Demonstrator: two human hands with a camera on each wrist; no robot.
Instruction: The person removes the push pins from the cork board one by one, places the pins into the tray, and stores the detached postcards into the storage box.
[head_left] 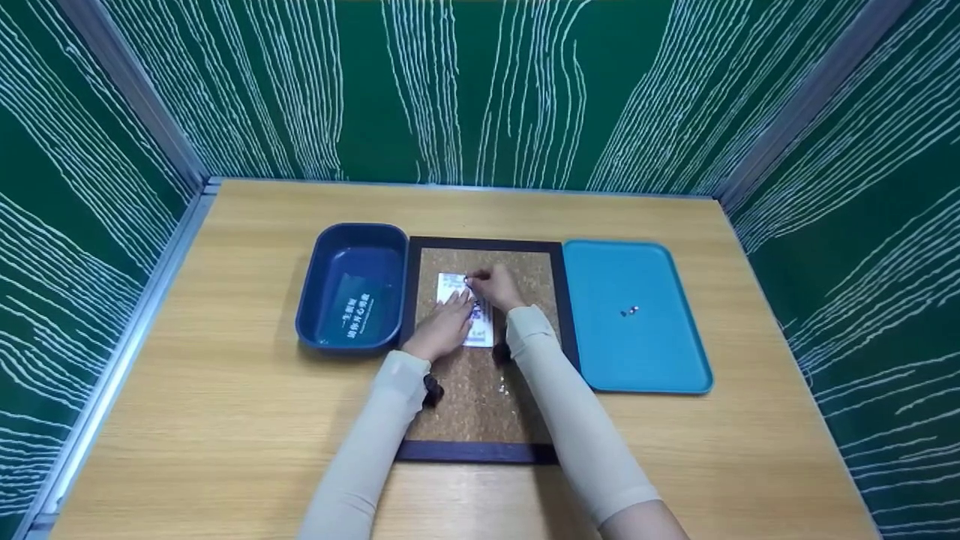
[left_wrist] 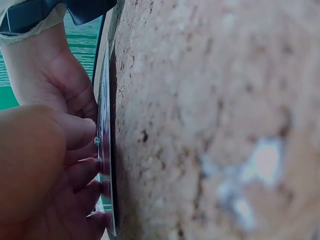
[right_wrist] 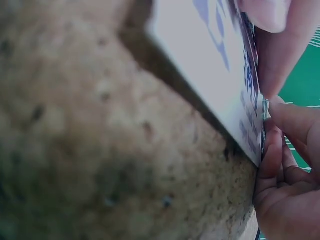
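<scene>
A narrow white printed card point(head_left: 483, 330) lies on a cork board point(head_left: 480, 412) with a dark frame. My left hand point(head_left: 445, 325) rests on the card from its left side with fingers outstretched, pressing it against the cork. At the card's upper right edge my right hand point(head_left: 498, 286) pinches a small pin between thumb and forefinger; most of the pin is hidden by the fingertips. Close to my left fingers, a tiny pale green knob point(left_wrist: 97, 141) shows against the card. One card edge point(right_wrist: 215, 127) stands slightly raised off the cork in the right wrist view.
Left of the board stands a deep blue bin point(head_left: 307, 300) with a dark green lettered sheet point(head_left: 356, 315) in it. A light blue tray point(head_left: 637, 360) on the right holds a few tiny shiny pieces point(head_left: 630, 310). Small clear shiny bits point(head_left: 503, 385) lie on the lower cork.
</scene>
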